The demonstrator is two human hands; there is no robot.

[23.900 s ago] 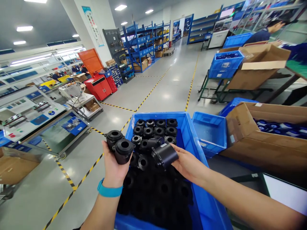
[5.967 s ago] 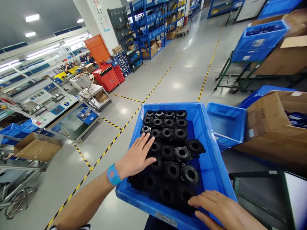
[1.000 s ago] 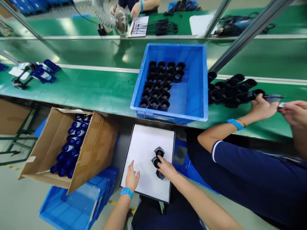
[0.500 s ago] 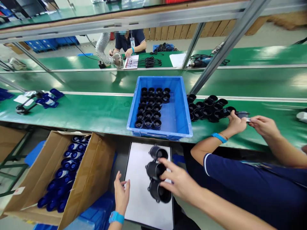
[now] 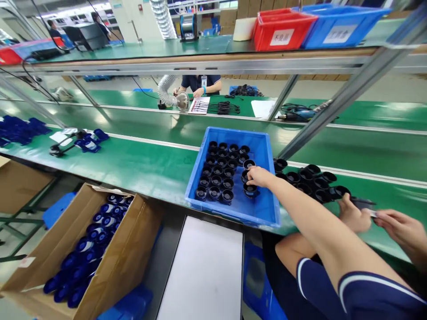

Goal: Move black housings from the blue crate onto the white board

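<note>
My right hand (image 5: 260, 176) reaches into the blue plastic bin (image 5: 233, 216), its fingers closed on a short column of three black cylindrical housings (image 5: 251, 190). These stand on the bin's floor toward its right side. Several rows of similar black housings (image 5: 216, 180) stand to the left with their open ends up. A narrow strip of bare bin floor shows between the front rows and the held ones. My left hand is out of the picture. The white board (image 5: 203, 271) lies in front of the bin, below bench height.
A cardboard box (image 5: 133, 249) of blue parts stands at left. Right of the bin lie more black housings (image 5: 303, 180) on the green bench (image 5: 150, 164). A co-worker's hands (image 5: 355, 215) hold a dark part there. A metal post (image 5: 320, 100) slants behind. Another person sits opposite.
My right hand has carried the three black housings from above the white board forward into the blue bin. My left hand has left the view, and the camera has tilted up.
</note>
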